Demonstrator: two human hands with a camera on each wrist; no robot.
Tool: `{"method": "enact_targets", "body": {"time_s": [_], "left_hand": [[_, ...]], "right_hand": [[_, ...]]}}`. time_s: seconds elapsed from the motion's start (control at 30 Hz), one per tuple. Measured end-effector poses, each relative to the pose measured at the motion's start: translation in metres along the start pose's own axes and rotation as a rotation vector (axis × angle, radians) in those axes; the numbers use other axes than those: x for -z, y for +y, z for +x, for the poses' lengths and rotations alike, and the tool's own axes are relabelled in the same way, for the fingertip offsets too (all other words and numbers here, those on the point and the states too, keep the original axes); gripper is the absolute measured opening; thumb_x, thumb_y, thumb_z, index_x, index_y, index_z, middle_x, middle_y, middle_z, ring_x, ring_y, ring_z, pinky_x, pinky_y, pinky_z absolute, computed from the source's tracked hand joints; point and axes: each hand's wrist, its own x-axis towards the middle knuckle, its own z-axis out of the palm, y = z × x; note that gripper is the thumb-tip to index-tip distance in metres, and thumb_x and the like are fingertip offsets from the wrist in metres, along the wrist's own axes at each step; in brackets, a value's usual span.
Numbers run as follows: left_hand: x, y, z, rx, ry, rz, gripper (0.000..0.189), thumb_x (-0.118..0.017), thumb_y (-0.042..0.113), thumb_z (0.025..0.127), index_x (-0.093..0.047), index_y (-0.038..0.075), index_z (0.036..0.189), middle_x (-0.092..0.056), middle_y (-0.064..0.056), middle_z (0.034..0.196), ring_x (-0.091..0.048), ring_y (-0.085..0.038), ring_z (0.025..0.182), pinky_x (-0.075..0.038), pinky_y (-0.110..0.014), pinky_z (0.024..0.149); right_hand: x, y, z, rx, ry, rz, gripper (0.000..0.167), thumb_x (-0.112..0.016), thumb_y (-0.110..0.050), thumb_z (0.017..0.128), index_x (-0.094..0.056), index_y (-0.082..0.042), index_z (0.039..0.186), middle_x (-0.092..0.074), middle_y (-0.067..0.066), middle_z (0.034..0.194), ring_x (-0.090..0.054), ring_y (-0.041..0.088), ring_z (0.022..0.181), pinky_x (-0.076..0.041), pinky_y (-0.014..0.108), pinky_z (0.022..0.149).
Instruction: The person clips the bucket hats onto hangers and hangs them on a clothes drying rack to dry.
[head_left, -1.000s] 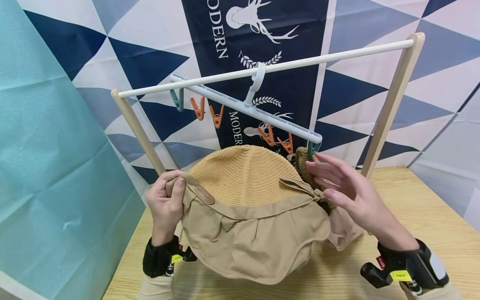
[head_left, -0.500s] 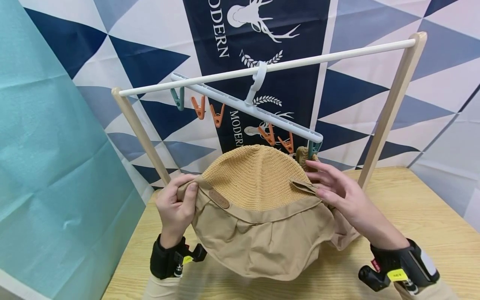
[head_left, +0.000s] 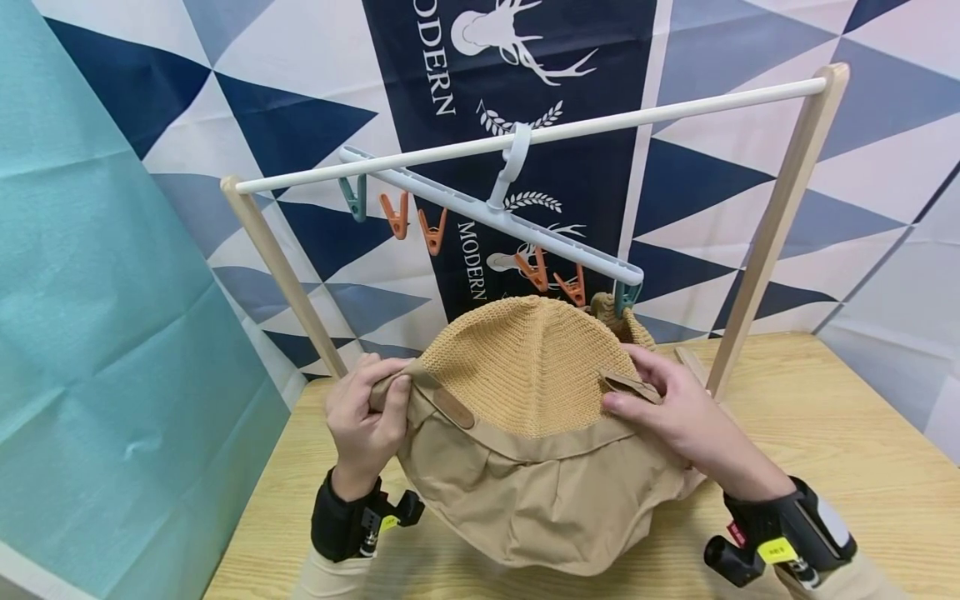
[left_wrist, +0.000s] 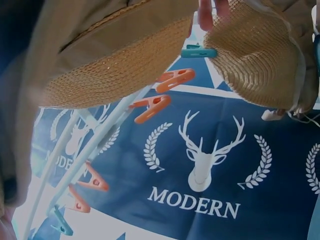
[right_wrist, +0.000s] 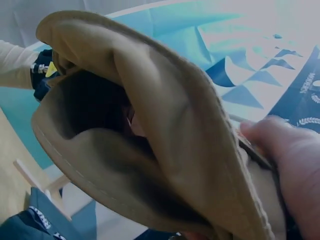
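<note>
So the rack (head_left: pixel 783 208) takes up most of the spot over the table (head_left: pixel 847 417), with the hanger (head_left: pixel 487 212) hooked on its bar. Neither looks any different from half a second ago.

The hat (head_left: pixel 525 450) is right between the two hands, in front of the rack and below the hanger, knit crown (head_left: pixel 510 367) up and cloth brim (head_left: pixel 532 508) drooping toward the camera. It's shifted a bit to the right since half a second ago.

Other hat (head_left: pixel 637 329) is behind it on the right, mostly blocked; more of its knit peeks out now.

Left hand (head_left: pixel 371 412) is pinching the hat's left edge, thumb in front, and has come right along with it. Right hand (head_left: pixel 678 412) has moved in from the right and grips the opposite edge, thumb on the near side, fingers partly hidden behind. A second ago those fingers were spread way looser.

Smallest stuff: orange clips (head_left: pixel 532 268) dangle off the hanger, and a teal clip (head_left: pixel 628 296) at its near end touches the other hat's edge.
</note>
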Motion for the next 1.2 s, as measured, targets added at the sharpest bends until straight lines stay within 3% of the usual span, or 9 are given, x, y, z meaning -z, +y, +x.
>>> {"method": "enact_targets", "body": {"time_s": [0.13,0.27,0.63,0.93,1.1,1.2], "left_hand": [[-0.002,0.0,0.0,-0.008,-0.016,-0.003,0.039,-0.069,0.021,0.113,-0.078,-0.014,0.096,-0.074,-0.023,0.076,-0.046,-0.018,0.058,-0.036,-0.032,0.061],[-0.002,0.0,-0.001,-0.004,-0.031,-0.001,0.038,-0.069,0.02,0.113,-0.079,-0.013,0.097,-0.074,-0.023,0.077,-0.047,-0.018,0.059,-0.037,-0.032,0.061],[-0.001,-0.001,-0.003,0.0,-0.061,-0.01,0.038,-0.069,0.021,0.113,-0.078,-0.012,0.098,-0.076,-0.022,0.08,-0.051,-0.019,0.061,-0.04,-0.032,0.061],[0.001,-0.002,-0.002,0.031,-0.135,-0.001,0.037,-0.064,0.022,0.115,-0.079,-0.009,0.101,-0.078,-0.022,0.085,-0.055,-0.019,0.062,-0.045,-0.034,0.063],[0.006,-0.003,-0.001,0.09,-0.182,-0.021,0.028,-0.054,0.007,0.109,-0.076,-0.01,0.113,-0.073,-0.016,0.08,-0.039,-0.011,0.055,-0.034,-0.026,0.057],[0.008,-0.002,-0.001,0.153,-0.211,-0.006,0.034,-0.054,0.006,0.103,-0.073,-0.01,0.125,-0.077,-0.019,0.089,-0.05,-0.012,0.059,-0.039,-0.026,0.059]], "right_hand": [[-0.004,-0.003,-0.002,-0.001,0.042,-0.045,0.037,-0.081,-0.005,0.102,-0.072,0.005,0.137,-0.085,-0.018,0.114,-0.079,0.002,0.095,-0.062,0.02,0.082],[-0.005,-0.007,-0.005,0.02,0.125,-0.114,0.021,-0.088,-0.005,0.095,-0.083,-0.002,0.116,-0.085,-0.02,0.106,-0.077,0.001,0.088,-0.06,0.02,0.076],[-0.004,-0.016,-0.008,0.049,0.169,-0.15,0.024,-0.09,-0.005,0.094,-0.084,-0.003,0.117,-0.085,-0.019,0.109,-0.079,0.001,0.092,-0.06,0.019,0.078],[0.0,-0.019,-0.014,0.118,0.24,-0.181,0.024,-0.09,0.002,0.091,-0.085,-0.005,0.114,-0.086,-0.019,0.11,-0.079,-0.002,0.095,-0.057,0.018,0.075],[0.001,-0.018,-0.016,0.194,0.282,-0.215,0.027,-0.091,0.009,0.085,-0.085,-0.006,0.106,-0.086,-0.02,0.101,-0.077,-0.003,0.086,-0.055,0.02,0.067],[0.0,-0.017,-0.017,0.235,0.303,-0.214,0.032,-0.091,0.014,0.081,-0.085,-0.007,0.105,-0.086,-0.02,0.099,-0.076,-0.003,0.082,-0.055,0.019,0.064]]}}
